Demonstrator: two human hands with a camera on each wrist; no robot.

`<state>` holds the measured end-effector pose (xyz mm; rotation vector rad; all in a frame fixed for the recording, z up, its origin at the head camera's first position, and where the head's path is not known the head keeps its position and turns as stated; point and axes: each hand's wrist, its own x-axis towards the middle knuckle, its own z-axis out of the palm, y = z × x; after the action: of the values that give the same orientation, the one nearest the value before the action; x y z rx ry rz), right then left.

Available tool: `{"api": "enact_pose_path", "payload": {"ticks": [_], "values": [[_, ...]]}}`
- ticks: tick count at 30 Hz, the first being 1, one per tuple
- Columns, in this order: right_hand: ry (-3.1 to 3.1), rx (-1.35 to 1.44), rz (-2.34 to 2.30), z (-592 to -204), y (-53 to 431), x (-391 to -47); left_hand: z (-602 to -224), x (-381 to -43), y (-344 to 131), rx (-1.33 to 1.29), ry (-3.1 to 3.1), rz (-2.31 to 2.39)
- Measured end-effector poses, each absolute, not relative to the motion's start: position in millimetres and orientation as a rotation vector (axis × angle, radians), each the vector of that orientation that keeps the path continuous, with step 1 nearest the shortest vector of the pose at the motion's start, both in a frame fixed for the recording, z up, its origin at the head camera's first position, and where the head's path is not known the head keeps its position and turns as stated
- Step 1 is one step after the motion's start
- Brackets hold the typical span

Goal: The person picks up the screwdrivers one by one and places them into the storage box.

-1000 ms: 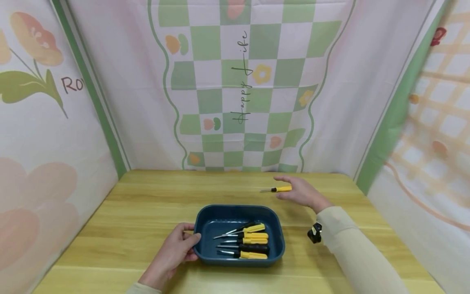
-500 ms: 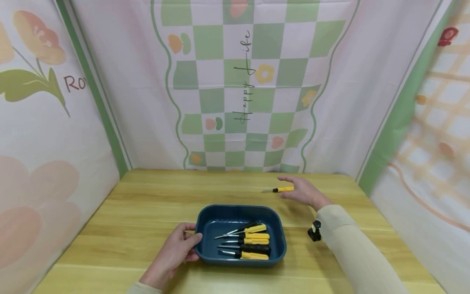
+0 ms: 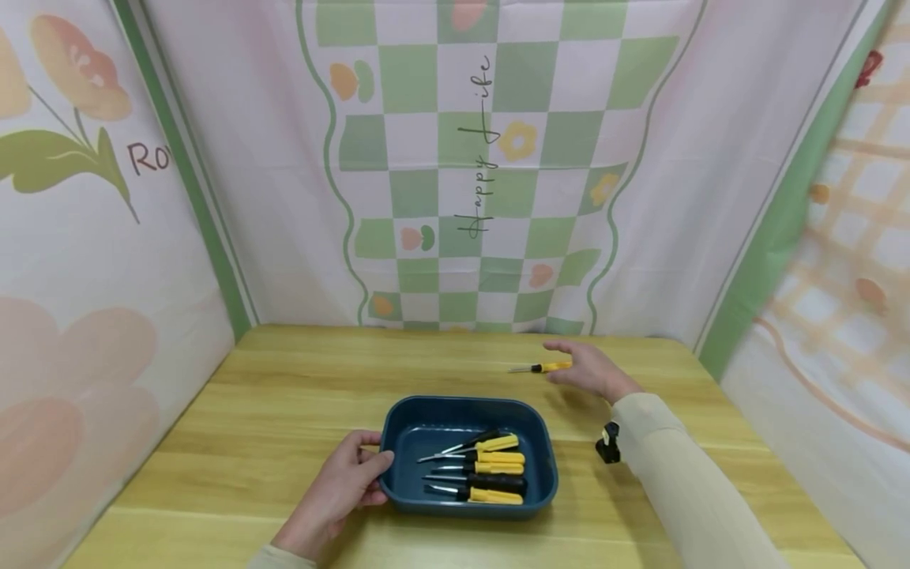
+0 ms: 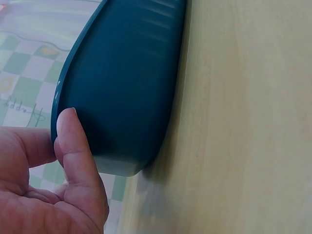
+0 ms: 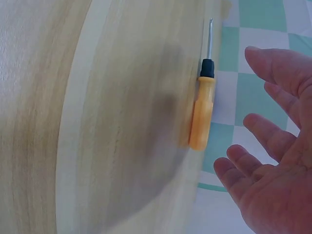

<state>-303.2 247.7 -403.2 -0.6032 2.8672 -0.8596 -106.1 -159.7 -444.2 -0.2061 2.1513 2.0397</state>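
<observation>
My left hand [image 3: 344, 484] grips the left end of a dark blue rectangular tray [image 3: 398, 416], its thumb over the rim. In the left wrist view, the thumb and fingers pinch that tray wall [image 4: 122, 73]. Several screwdrivers [image 3: 496, 496] with yellow or black handles lie inside, shafts pointing left. Beyond the tray, a single yellow-handled screwdriver [image 3: 540, 367] lies on the table. Over its handle end hovers my right hand [image 3: 588, 371], partly covering it in the head view. The right wrist view shows the fingers spread and apart from this screwdriver [image 5: 202, 112].
The wooden table [image 3: 284, 395] meets a checkered cloth backdrop [image 3: 455, 292] at its far edge. Printed cloths also hang on the left and right sides. A small black device [image 3: 608, 444] sits at the right wrist, by the sleeve.
The head view has shifted slightly, so the tray and hands appear a little further right. Both hands keep their poses, and the lone screwdriver stays on the table.
</observation>
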Motion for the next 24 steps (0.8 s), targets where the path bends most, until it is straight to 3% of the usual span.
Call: {"api": "enact_pose_path", "payload": {"ticks": [24], "values": [[2.821,-0.499,-0.833,-415.6,250.7,-312.0,-442.5,-104.4,-158.9,-0.217,2.149,2.035]]}}
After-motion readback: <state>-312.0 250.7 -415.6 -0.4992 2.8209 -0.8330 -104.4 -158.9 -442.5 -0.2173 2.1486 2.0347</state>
